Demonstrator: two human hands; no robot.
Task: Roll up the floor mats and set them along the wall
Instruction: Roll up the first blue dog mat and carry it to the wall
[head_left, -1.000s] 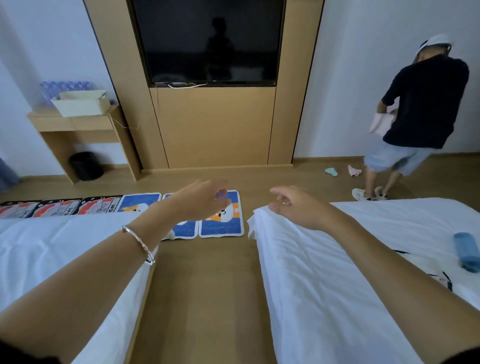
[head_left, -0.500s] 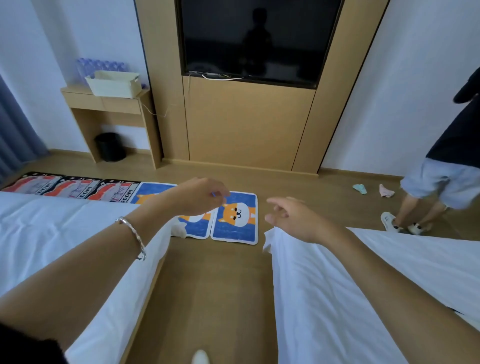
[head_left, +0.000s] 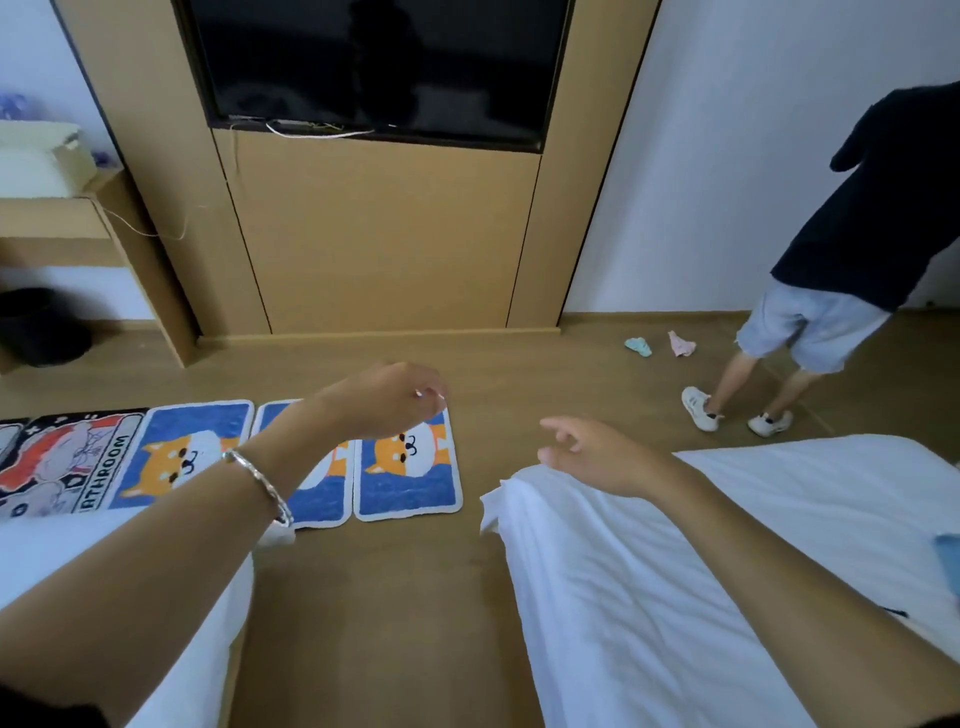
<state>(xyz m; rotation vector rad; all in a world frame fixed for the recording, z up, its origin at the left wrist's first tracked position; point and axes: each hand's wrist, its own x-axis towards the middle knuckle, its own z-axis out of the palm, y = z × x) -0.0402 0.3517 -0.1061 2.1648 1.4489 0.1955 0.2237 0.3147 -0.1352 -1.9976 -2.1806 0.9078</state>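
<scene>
A row of floor mats (head_left: 408, 486) lies flat on the wooden floor (head_left: 374, 613), running from a black BATHROOM mat (head_left: 67, 462) at far left to 3 blue dog mats. My left hand (head_left: 382, 400) hovers above them, fingers loosely curled, holding nothing. My right hand (head_left: 597, 457) hangs relaxed and empty over a white bed (head_left: 649, 571) corner. Another person (head_left: 857, 234) stands far right.

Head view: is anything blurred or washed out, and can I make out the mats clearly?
Head view: the dog mats are sharp and the lettering on the black mat reads fine; the bin and shelf at the left edge are smeared; the left hand is slightly motion-blurred; the TV shows a dim reflection, no glare.
</scene>
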